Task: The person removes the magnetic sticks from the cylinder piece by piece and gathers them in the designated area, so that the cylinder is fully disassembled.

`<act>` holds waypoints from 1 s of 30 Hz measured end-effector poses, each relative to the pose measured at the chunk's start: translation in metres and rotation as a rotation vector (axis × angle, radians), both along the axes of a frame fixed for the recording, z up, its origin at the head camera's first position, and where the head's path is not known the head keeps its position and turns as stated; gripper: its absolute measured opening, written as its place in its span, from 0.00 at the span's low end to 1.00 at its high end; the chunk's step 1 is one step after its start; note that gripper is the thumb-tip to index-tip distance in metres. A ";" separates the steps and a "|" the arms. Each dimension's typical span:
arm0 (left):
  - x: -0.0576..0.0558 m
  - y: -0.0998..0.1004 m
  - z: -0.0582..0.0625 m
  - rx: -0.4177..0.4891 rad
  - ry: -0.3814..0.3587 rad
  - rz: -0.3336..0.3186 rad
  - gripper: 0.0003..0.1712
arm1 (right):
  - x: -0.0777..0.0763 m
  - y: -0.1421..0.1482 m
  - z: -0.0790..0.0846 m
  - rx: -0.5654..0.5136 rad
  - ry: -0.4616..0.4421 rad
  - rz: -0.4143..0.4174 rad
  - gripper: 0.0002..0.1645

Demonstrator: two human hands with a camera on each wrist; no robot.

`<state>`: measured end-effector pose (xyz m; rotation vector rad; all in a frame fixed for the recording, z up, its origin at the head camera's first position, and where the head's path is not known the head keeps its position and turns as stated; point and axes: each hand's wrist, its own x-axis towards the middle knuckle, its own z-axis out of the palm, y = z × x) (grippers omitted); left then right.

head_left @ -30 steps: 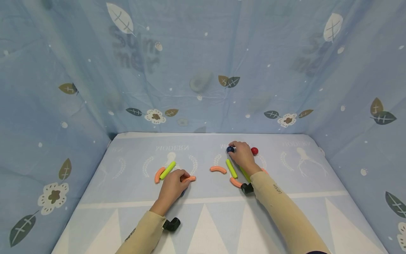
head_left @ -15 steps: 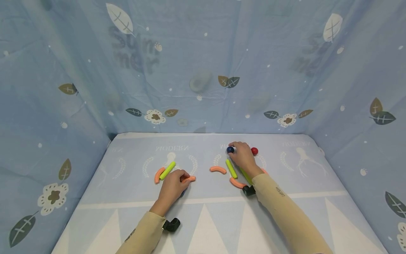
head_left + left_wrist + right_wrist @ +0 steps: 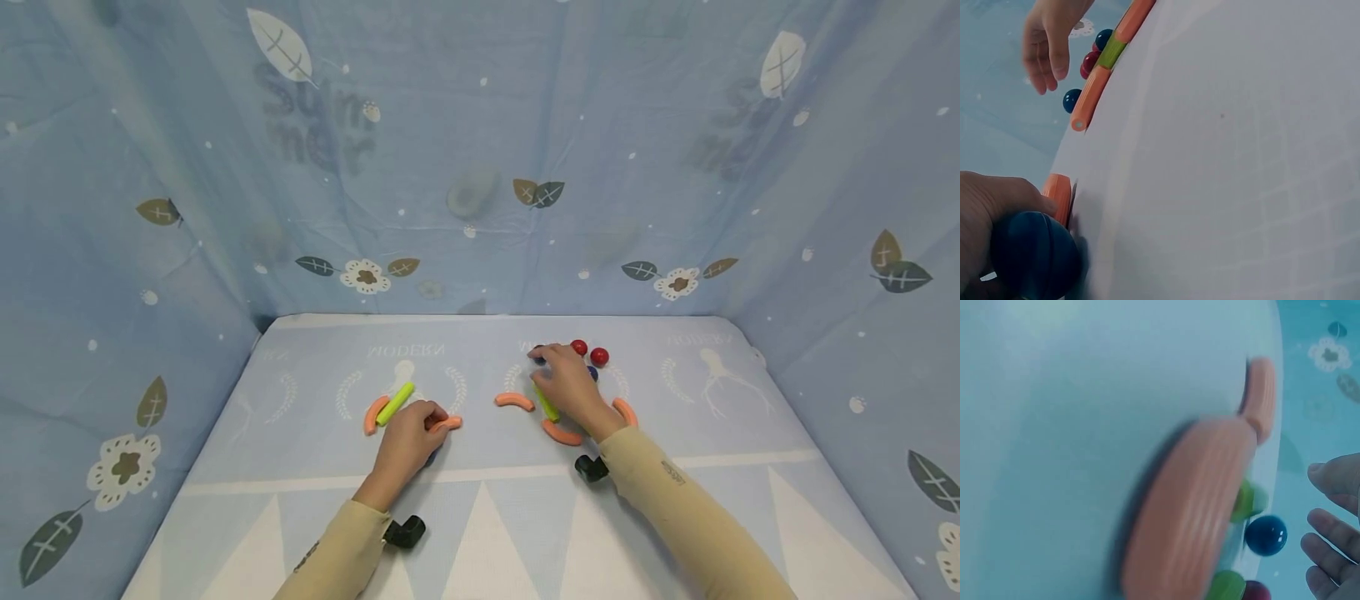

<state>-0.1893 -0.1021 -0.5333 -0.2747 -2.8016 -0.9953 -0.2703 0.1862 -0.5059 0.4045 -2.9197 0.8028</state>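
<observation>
In the head view my left hand (image 3: 405, 442) pinches a curved orange stick (image 3: 448, 423) on the table. A dark blue ball (image 3: 1035, 256) sits below its thumb in the left wrist view, mostly hidden from the head. My right hand (image 3: 572, 387) hovers with parted fingers over a green stick (image 3: 549, 407), holding nothing. Just beyond its fingertips is a blue ball (image 3: 1265, 535). Two red balls (image 3: 599, 357) and another blue ball (image 3: 592, 373) lie beside that hand. Curved orange sticks (image 3: 514, 402) lie around it, one (image 3: 561, 433) nearest the wrist.
Left of my left hand, a green stick (image 3: 395, 403) lies against a curved orange stick (image 3: 374, 416). Black wrist devices (image 3: 405, 532) hang by both sleeves. Patterned blue cloth (image 3: 465, 167) walls the table's (image 3: 480, 500) back and sides.
My right hand has let go of the blue ball and drawn back slightly toward me, fingers parting. A second red ball and another blue ball have come into sight. My left hand stays put.
</observation>
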 end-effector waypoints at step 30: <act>0.023 -0.013 0.004 0.118 -0.080 0.106 0.18 | 0.053 -0.047 -0.009 -0.118 -0.001 0.237 0.19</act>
